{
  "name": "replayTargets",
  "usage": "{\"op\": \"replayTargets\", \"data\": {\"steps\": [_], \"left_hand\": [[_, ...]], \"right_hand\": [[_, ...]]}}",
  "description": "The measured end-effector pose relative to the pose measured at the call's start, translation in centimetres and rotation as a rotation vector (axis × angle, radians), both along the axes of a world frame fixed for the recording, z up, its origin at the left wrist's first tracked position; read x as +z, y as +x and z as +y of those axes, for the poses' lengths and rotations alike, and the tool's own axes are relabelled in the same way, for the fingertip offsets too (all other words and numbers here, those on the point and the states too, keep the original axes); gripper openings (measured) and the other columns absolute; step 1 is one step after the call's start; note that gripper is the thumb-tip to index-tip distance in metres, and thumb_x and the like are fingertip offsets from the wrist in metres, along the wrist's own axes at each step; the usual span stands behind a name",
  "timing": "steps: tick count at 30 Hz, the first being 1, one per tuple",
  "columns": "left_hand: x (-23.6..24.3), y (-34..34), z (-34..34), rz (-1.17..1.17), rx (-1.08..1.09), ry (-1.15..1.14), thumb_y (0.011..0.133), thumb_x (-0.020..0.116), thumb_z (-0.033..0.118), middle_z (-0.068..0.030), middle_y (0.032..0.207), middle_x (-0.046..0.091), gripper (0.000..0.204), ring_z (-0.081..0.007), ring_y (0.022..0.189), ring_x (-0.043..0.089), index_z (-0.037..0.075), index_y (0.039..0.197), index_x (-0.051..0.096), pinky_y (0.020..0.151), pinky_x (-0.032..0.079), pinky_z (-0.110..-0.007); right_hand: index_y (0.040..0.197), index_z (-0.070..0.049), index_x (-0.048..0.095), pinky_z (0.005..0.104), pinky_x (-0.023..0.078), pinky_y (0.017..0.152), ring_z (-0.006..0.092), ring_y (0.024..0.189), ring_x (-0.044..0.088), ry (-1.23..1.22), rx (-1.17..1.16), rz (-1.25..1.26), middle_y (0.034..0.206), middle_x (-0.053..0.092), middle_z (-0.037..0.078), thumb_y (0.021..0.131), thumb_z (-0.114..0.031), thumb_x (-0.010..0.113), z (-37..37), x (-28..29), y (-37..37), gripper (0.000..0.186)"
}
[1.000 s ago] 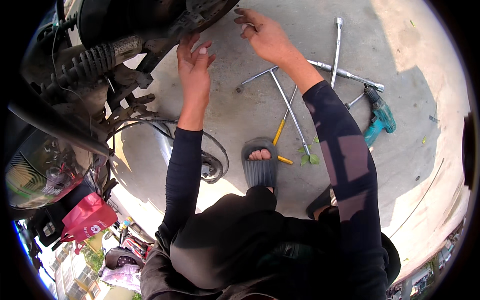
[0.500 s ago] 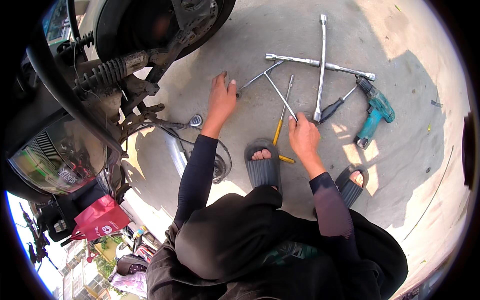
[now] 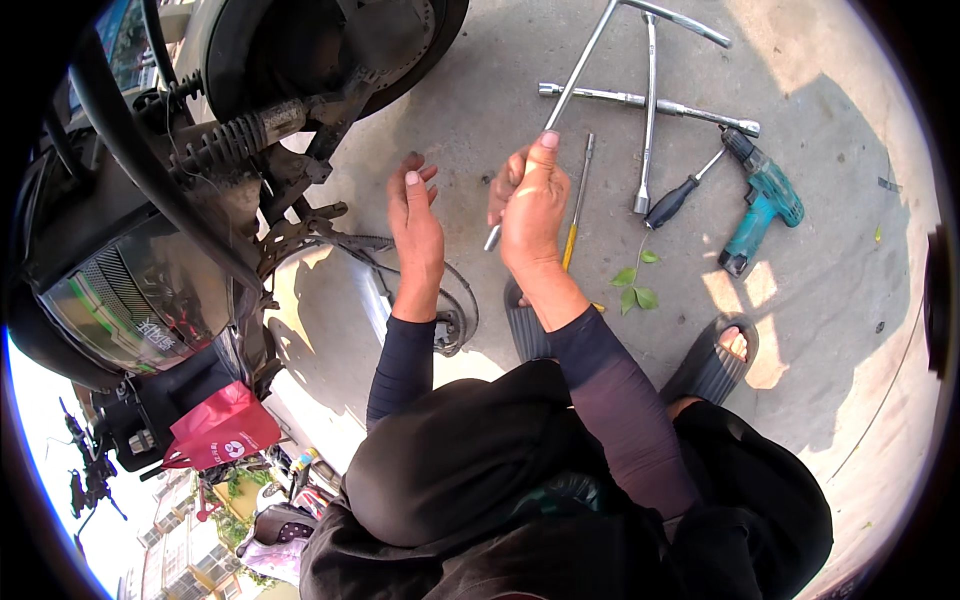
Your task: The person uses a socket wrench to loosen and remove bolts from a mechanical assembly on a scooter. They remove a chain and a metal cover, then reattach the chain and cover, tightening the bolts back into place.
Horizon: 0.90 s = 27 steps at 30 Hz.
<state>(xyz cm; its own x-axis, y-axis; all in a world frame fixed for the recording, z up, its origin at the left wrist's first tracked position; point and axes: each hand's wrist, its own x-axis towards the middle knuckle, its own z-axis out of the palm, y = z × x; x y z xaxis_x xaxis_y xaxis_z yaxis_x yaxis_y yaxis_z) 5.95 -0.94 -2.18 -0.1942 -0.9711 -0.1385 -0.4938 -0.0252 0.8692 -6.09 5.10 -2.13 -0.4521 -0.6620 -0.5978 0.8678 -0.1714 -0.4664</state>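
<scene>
My right hand [image 3: 535,205] is wrapped round the shaft of a T-handle wrench [image 3: 578,82], raised off the ground. Its crossbar points away at the top, and its lower tip shows below my fingers. To the left, my left hand [image 3: 415,230] hovers with fingers apart and slightly bent, holding nothing. Just right of the wrench, a thin tool with a yellow handle [image 3: 571,245] lies on the ground. Beyond it are a four-way lug wrench [image 3: 647,150], a black-handled screwdriver [image 3: 672,203] and a teal cordless drill [image 3: 762,210].
A two-wheeler's wheel [image 3: 290,60], spring shock absorber [image 3: 240,138] and black frame tube [image 3: 150,180] fill the left side. Black cables [image 3: 460,300] hang near my left forearm. A red bag [image 3: 225,430] is at lower left. A leafy sprig [image 3: 632,288] lies near my sandals [image 3: 712,362].
My right hand has lifted the T-handle wrench off the ground and moved left with it. My left hand has drawn back slightly leftward, its fingers still apart.
</scene>
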Motion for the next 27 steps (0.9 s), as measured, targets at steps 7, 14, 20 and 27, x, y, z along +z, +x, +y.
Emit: {"op": "replayTargets", "data": {"steps": [7, 14, 20, 27], "left_hand": [[0.7, 2.7, -0.5, 0.043, 0.118, -0.057, 0.107, 0.039, 0.032, -0.0146, 0.138, 0.049, 0.047, -0.0254, 0.126, 0.053, 0.000, 0.140, 0.042, 0.105, 0.041, -0.041], [-0.7, 2.3, -1.3, 0.162, 0.198, 0.011, 0.107, 0.040, 0.030, -0.0135, 0.134, 0.052, 0.043, -0.0251, 0.123, 0.054, 0.001, 0.138, 0.044, 0.102, 0.043, -0.041], [-1.4, 3.5, -1.2, 0.182, 0.224, 0.045, 0.107, 0.041, 0.031, -0.0127, 0.135, 0.052, 0.043, -0.0239, 0.123, 0.054, 0.002, 0.138, 0.044, 0.102, 0.042, -0.040], [-0.7, 3.4, -1.2, 0.156, 0.201, -0.006, 0.106, 0.042, 0.028, -0.0129, 0.135, 0.052, 0.042, -0.0231, 0.123, 0.054, 0.001, 0.138, 0.043, 0.102, 0.042, -0.038]], "right_hand": [[0.068, -0.015, 0.034, 0.0293, 0.024, 0.038, 0.0088, 0.041, 0.025, -0.121, 0.098, -0.122, 0.053, 0.025, -0.005, 0.101, -0.064, 0.037, 0.4, -2.0, -0.4, 0.059], [0.070, -0.017, 0.033, 0.0275, 0.020, 0.041, 0.0082, 0.043, 0.021, -0.070, 0.302, -0.429, 0.055, 0.022, -0.006, 0.100, -0.067, 0.037, -2.0, -1.2, 1.0, 0.058], [0.069, -0.018, 0.031, 0.0265, 0.020, 0.039, 0.0076, 0.042, 0.021, -0.159, 0.305, -0.243, 0.054, 0.023, -0.006, 0.101, -0.067, 0.031, -2.4, -0.2, 2.6, 0.059], [0.067, -0.017, 0.030, 0.0271, 0.021, 0.037, 0.0083, 0.042, 0.021, -0.188, 0.368, -0.356, 0.054, 0.023, -0.005, 0.099, -0.070, 0.034, -1.6, -1.0, 2.7, 0.062]]}}
